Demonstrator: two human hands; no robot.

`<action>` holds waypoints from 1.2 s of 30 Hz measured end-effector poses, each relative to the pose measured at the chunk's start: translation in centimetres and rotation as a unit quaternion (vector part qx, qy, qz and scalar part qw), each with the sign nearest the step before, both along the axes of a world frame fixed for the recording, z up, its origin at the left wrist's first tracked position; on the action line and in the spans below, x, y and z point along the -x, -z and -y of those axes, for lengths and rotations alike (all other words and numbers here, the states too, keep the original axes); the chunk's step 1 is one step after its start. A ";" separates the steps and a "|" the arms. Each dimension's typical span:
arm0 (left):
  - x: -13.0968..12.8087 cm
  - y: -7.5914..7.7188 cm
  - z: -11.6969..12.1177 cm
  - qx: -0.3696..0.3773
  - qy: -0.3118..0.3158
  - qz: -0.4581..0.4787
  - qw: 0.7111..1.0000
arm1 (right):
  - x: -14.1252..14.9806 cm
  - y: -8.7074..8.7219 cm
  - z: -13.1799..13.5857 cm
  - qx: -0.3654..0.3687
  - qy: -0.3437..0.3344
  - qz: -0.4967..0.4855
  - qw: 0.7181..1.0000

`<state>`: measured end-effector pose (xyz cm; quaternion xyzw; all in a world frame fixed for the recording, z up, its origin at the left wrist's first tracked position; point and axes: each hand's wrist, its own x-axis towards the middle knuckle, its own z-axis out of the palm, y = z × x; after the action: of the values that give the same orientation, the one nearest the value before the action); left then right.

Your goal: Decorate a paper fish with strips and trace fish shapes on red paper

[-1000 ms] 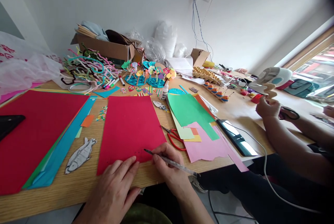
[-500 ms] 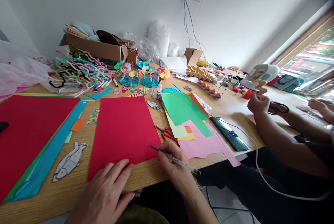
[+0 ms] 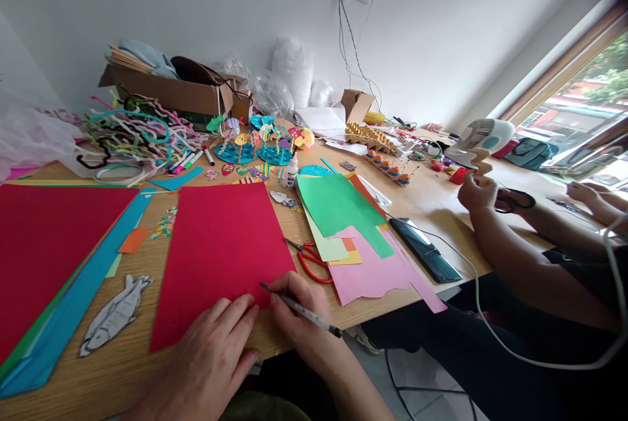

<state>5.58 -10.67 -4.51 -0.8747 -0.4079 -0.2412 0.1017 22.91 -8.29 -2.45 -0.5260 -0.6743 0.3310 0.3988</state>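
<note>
A red paper sheet (image 3: pixel 220 251) lies on the wooden table (image 3: pixel 441 202) in front of me. My left hand (image 3: pixel 210 359) rests flat on its near edge, fingers stretched out. My right hand (image 3: pixel 299 316) is closed around a pen (image 3: pixel 301 310), whose tip touches the sheet's lower right corner. Red-handled scissors (image 3: pixel 309 257) lie just right of the sheet.
A paper fish cut-out (image 3: pixel 115 313) and more red and blue sheets (image 3: pixel 53 257) lie left. Green, pink and yellow papers (image 3: pixel 353 231), a phone (image 3: pixel 424 248), pipe cleaners (image 3: pixel 137 133), cardboard boxes and craft pieces fill the table. At right another person's hands (image 3: pixel 478 192) hold scissors and cardboard.
My view has shifted right, so the table contents sit further left in frame. My right hand lifted the pen off the sheet, then brought its tip back to the lower right corner.
</note>
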 end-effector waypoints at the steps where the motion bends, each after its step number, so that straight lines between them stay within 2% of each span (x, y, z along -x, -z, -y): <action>1: 0.0 0.2 0.0 -0.001 0.003 -0.001 1.000 | 0.0 -0.1 0.1 -0.004 -0.006 0.006 1.000; 8: 0.1 0.6 -0.2 0.007 0.006 -0.010 1.000 | -0.4 -0.5 0.5 -0.026 -0.059 0.032 0.997; 17: 0.3 0.3 -0.2 -0.003 0.016 -0.032 0.999 | -0.1 -0.1 0.1 -0.033 -0.059 0.054 0.996; 36: 0.2 0.1 -0.4 0.009 0.018 0.014 1.000 | -0.1 -0.2 0.3 -0.030 -0.060 0.078 0.995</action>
<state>5.37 -10.31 -4.65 -0.8796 -0.3952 -0.2513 0.0837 23.04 -8.54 -2.30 -0.4968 -0.7432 0.2916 0.3403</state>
